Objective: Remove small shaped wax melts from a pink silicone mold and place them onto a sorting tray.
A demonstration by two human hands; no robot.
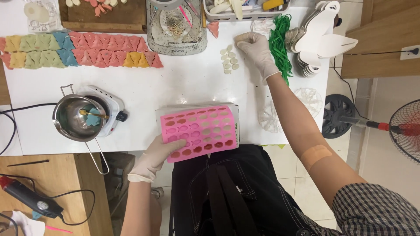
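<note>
**Mould steadied, small pieces laid down**

Your left hand, gloved, gripped the near corner of the pink silicone mould, tilting it over the white box at the table's near edge, probably to keep it handy. Your right hand reached far across, arm stretched straight, fingers curled shut beside the cluster of pale small pieces; whether it pinched one, I couldn't tell. Green strips lay just right, the saucepan well left.
</note>
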